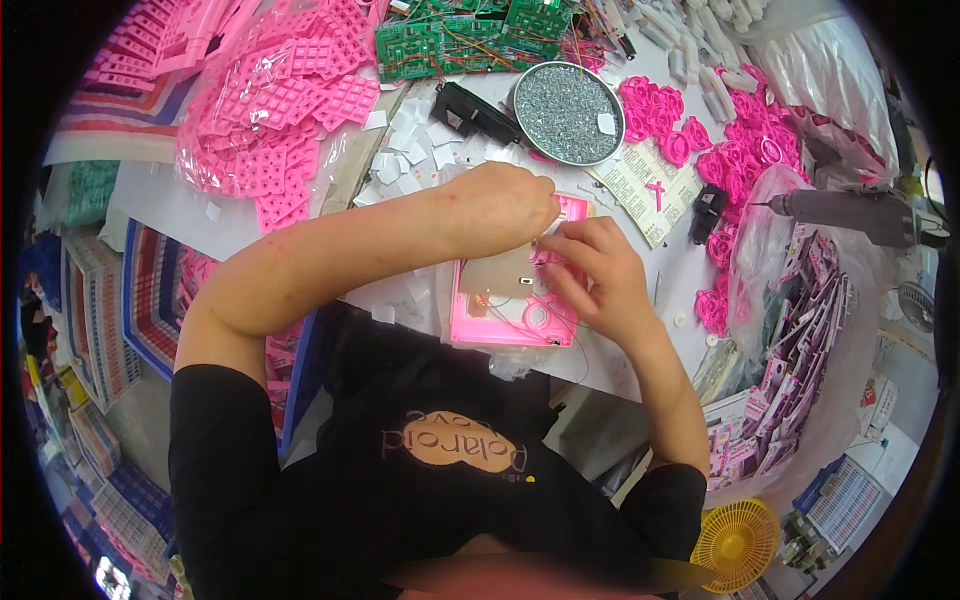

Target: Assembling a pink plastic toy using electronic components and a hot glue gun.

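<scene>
A pink plastic casing (462,328) lies on the table in front of me, with a flat greyish-tan board (492,277) and thin loose wires in it. My left hand (508,205) is closed over the casing's far end, its back toward me; whatever its fingers hold is hidden. From the right, my right hand (603,275) reaches over the casing's side. Its fingers are bent and closed near the inner edge, and I cannot make out what is between them. A round pink ring part (538,316) shows inside the casing near its right corner.
Beyond my hands stands a round tin of small screws (568,115) beside a black part (474,112). Green circuit boards (450,48) are piled behind. Bagged pink keypads (290,90) lie left, pink parts (740,140) right. A power screwdriver (835,215) juts in at right.
</scene>
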The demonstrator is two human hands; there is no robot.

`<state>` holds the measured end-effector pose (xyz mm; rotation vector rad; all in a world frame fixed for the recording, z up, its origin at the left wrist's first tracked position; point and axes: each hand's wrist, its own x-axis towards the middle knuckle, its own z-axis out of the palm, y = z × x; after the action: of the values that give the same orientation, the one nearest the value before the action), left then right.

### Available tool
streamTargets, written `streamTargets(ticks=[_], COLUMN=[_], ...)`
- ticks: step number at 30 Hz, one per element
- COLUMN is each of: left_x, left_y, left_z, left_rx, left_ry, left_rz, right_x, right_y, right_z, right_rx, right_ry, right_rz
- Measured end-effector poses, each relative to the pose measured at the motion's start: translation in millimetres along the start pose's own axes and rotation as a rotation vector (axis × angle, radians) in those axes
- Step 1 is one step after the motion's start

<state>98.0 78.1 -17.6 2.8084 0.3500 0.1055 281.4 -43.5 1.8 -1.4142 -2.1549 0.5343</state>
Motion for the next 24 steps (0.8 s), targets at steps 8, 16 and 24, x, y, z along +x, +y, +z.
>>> streamTargets(ticks=[8, 16, 24], left_x=[-6.5, 6.3, 10.6], left_y=[-7.5, -9.4, -3.2], left_z=[9.8, -8.6, -2.3], left_rx=[-0.124, -0.155, -0.031], left_ry=[0.172, -0.107, -0.125], left_rz=[0.044, 0.019, 0.007], right_x=[3.3, -2.5, -3.1], right_y=[-27.0, -21.3, -28.3], right_z=[22.6, 18.9, 16.3], right_rx=[-0.328, -0.25, -0.283], right_ry=[0.027, 0.077, 0.03], right_rz=[0.063, 0.025, 0.052])
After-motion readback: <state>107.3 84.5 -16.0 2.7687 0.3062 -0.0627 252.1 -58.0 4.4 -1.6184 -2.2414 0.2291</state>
